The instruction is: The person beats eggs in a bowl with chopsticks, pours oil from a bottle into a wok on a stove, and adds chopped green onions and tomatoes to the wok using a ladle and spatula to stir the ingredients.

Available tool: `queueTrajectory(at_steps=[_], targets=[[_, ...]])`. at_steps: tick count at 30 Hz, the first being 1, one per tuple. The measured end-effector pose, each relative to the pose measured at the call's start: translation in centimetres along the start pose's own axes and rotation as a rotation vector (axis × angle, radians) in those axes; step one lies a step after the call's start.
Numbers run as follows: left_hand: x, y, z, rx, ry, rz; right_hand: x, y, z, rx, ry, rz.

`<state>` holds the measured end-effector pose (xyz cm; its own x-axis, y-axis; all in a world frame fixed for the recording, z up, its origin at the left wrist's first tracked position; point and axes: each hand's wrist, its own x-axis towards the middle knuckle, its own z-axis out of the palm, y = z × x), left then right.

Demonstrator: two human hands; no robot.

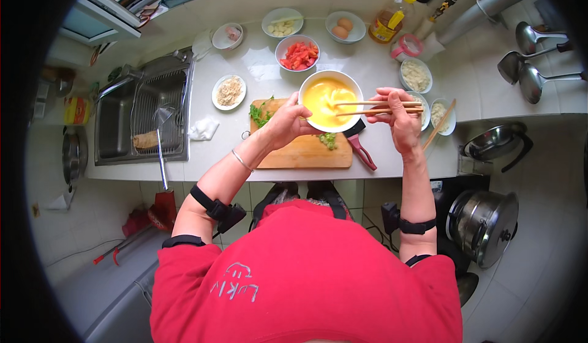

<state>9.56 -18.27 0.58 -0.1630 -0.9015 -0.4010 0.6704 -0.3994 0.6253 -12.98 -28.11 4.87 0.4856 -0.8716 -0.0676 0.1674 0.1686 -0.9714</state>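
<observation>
My left hand (292, 121) grips a white bowl (357, 87) by its left side, holding it above a wooden cutting board (298, 155). Yellow beaten egg (321, 96) fills much of the bowl. In my right hand (398, 115) is a pair of wooden chopsticks (367, 103), their tips in the egg. Leafy green herbs (260, 114) lie at the board's upper left, and chopped green pieces (328, 140) sit below the bowl. A knife with a dark red handle (363, 153) rests at the board's right edge, its blade partly hidden.
Behind the bowl stand chopped tomatoes in a bowl (296, 54), two eggs in a bowl (345, 27) and an oil bottle (388, 21). A sink (187, 108) is at left. Small bowls of pale minced food (416, 75) stand at right, with another wooden stick (438, 127) across one.
</observation>
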Motion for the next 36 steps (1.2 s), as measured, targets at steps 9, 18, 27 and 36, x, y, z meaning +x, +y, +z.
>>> queueTrajectory(at_steps=[9, 18, 27, 36], targets=[[0.1, -0.1, -0.2, 0.025, -0.026, -0.008, -0.8, 0.0, 0.3, 0.098, 0.15, -0.07], [1.5, -0.4, 0.7, 0.068, -0.103, -0.023, -2.0, 1.5, -1.1, 0.069, 0.183, -0.092], [3.3, -1.3, -0.7, 0.114, -0.184, -0.117, -4.2, 0.9, -0.4, 0.111, 0.255, -0.109], [4.2, -1.4, 0.8, 0.142, -0.229, -0.215, -6.7, 0.5, -1.0, 0.167, 0.43, -0.187]])
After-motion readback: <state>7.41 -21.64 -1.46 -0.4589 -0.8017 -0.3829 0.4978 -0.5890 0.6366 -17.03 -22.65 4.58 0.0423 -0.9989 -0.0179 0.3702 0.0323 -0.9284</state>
